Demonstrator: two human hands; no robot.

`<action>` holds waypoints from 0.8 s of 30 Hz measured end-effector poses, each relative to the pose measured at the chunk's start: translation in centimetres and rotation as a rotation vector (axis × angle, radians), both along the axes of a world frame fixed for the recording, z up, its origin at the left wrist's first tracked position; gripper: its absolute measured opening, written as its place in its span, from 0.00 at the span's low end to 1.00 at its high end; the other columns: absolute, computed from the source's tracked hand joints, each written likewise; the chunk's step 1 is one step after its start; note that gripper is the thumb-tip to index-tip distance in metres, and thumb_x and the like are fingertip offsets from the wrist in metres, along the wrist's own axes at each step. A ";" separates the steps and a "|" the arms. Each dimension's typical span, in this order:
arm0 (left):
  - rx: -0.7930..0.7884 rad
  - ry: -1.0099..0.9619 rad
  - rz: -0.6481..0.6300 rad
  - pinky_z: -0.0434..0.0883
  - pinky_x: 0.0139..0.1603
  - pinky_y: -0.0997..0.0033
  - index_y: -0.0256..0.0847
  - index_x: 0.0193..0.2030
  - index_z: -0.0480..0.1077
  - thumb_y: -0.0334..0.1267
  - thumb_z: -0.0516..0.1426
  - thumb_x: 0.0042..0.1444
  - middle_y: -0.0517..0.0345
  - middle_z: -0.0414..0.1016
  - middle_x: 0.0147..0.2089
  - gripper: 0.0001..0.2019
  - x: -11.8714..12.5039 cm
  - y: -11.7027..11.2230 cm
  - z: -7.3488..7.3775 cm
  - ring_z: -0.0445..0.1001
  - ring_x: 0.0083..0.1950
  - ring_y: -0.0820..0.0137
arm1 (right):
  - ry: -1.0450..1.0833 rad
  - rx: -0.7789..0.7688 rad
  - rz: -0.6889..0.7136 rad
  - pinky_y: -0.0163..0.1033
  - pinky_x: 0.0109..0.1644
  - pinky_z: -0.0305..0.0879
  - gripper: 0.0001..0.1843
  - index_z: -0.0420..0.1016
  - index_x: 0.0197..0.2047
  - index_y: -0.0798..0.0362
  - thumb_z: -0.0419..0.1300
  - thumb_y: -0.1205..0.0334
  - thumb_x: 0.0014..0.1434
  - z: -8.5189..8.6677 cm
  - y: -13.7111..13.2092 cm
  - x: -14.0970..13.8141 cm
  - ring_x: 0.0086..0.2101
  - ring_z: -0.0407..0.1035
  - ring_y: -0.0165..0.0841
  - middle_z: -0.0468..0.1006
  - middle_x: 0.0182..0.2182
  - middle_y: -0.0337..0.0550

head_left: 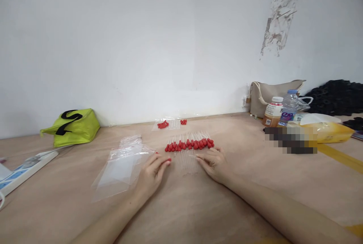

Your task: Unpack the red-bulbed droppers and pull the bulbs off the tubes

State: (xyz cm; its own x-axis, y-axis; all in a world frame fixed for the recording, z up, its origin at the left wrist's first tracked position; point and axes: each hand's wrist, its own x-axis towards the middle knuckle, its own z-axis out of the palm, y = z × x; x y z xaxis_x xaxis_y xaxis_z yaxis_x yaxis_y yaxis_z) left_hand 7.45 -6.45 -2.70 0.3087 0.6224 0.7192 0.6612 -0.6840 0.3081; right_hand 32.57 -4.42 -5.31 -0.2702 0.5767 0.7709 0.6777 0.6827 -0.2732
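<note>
My left hand (153, 170) is closed, with a small red rubber bulb (169, 159) showing at the thumb and fingertip. Facing it, my right hand (214, 162) pinches the end of a thin clear tube (195, 156), partly hidden by the fingers. Between the hands lie several bare clear tubes (185, 164), side by side. Just beyond them is a row of clear droppers (181, 138), their red bulbs pointing toward me. Farther back, loose red bulbs (163, 124) rest on a clear plastic bag (174, 125), with a smaller red cluster (183, 122) to the right.
Clear zip bags (119, 170) lie left of my left hand. Farther left are a lime-green pouch (76, 127) and a power strip (28, 172). At right stand a drink bottle (273, 112), a water bottle (289, 106) and a grey bag (262, 93), beside a yellow packet (329, 132).
</note>
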 end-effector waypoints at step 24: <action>-0.294 0.088 0.260 0.64 0.34 0.71 0.42 0.34 0.68 0.47 0.51 0.52 0.59 0.73 0.34 0.12 -3.2 3.3 1.3 0.69 0.33 0.69 | -0.249 -0.130 -0.091 0.44 0.45 0.49 0.18 0.72 0.39 0.49 0.54 0.47 0.52 0.6 0.0 -0.9 0.37 0.64 0.35 0.75 0.35 0.42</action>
